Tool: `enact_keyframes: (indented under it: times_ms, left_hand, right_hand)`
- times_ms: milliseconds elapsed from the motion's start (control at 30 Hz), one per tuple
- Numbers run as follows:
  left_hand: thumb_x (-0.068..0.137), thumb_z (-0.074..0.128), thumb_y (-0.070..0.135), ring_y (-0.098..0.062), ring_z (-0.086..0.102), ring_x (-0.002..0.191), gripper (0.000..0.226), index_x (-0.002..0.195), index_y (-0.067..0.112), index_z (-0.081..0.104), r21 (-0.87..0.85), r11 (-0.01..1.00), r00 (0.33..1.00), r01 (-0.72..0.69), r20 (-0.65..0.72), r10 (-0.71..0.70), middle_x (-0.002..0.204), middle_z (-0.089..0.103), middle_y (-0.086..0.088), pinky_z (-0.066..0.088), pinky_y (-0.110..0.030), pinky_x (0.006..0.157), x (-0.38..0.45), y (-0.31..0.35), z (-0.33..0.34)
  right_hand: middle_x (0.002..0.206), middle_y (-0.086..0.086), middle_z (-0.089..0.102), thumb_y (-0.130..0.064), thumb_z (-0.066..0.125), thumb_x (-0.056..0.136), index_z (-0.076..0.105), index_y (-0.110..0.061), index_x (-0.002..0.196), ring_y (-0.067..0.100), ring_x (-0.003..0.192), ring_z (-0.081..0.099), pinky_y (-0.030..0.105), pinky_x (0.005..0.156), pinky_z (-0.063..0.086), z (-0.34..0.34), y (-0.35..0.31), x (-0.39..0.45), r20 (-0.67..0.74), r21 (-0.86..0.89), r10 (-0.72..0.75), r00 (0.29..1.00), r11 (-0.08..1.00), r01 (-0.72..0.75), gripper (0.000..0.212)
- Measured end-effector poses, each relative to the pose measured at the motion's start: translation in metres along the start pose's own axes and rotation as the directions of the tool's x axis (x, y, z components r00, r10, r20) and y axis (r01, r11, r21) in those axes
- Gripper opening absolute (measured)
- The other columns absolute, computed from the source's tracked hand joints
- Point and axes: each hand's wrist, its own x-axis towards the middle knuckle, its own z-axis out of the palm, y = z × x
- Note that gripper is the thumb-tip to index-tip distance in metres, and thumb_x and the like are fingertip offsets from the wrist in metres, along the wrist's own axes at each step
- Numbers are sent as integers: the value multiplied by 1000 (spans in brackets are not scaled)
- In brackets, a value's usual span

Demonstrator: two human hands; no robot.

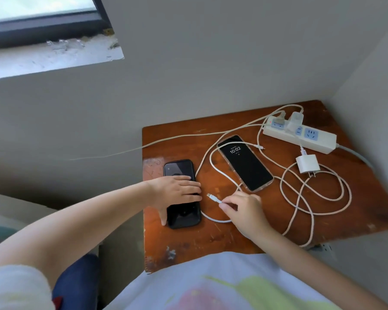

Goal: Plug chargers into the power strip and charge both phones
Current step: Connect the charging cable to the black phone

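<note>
Scratched wooden table (211, 242): two phones (244, 163), power strip (318, 139), seemingly loose charger (306, 164).

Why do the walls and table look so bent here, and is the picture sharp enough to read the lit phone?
Head view: the wide-angle lens bows the wall edges and the table; soft daylight from the window leaves only faint shadows; the lit phone reads 10:02 clearly; the dark phone under the left hand shows glare; the shirt at the bottom edge is blurred.

Soft daylight from window (40, 10), faint shadows, wide-angle edge bending
</note>
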Motion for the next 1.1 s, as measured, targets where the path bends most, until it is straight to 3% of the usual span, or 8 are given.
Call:
enact_keyframes:
  times_ms: [100,267,433,633,733,800,867,1100]
  left_hand:
    - [73,65,56,-26,8,143,99,145,14,12,-120,984,987,129,-84,-140,155,14,-9,3,-34,117,9,10,-3]
    - [77,57,61,-24,9,142,93,145,19,11,-304,923,939,237,-173,-298,155,15,-3,4,-34,117,12,27,6]
    - [78,55,61,-22,11,142,91,145,17,12,-313,918,922,246,-218,-321,155,17,-3,6,-33,117,12,32,13]
    - [73,60,62,-28,20,140,95,143,12,22,-360,903,890,236,-292,-350,151,27,-8,16,-36,116,13,33,18]
    - [66,64,65,-31,39,131,93,137,10,39,-368,898,861,240,-347,-372,140,46,-11,32,-38,109,10,33,17]
    - [54,56,75,-27,63,107,91,119,12,60,-281,919,820,276,-431,-378,115,68,-6,53,-31,87,11,31,20]
    - [44,51,77,-22,71,86,89,102,12,69,-287,919,774,270,-503,-385,95,75,-2,58,-29,67,12,31,21]
    - [48,46,78,-19,71,83,85,101,15,68,-259,934,753,246,-556,-352,92,75,1,58,-26,65,12,28,25]
  right_hand:
    - [90,14,73,-18,66,83,72,-5,95,20,77,62,44,83,52,1,3,-4,-28,43,36,999,998,-35,19]
    - [97,9,72,-20,64,86,69,-11,106,18,85,62,30,85,37,4,14,-13,-7,-78,2,1000,997,-2,23]
    - [56,1,70,-13,89,53,76,-15,64,17,50,65,30,61,48,7,13,-20,8,-292,-103,995,951,101,18]
    - [52,-4,67,-16,91,47,73,-19,58,10,48,62,32,58,54,5,10,-20,-10,-329,-162,987,932,150,21]
    - [53,-3,68,-16,91,46,74,-18,59,10,50,64,34,61,55,6,9,-20,-25,-344,-190,981,923,170,22]
    - [55,-1,70,-14,91,47,74,-17,61,11,52,65,36,65,56,7,9,-21,-48,-359,-199,979,918,169,22]
    - [56,-1,70,-12,90,46,74,-16,62,12,53,67,37,66,56,8,10,-20,-77,-365,-192,978,919,152,23]
    - [48,-4,68,-8,89,47,71,-16,59,10,46,64,41,67,55,8,10,-22,-147,-370,-230,962,915,162,23]
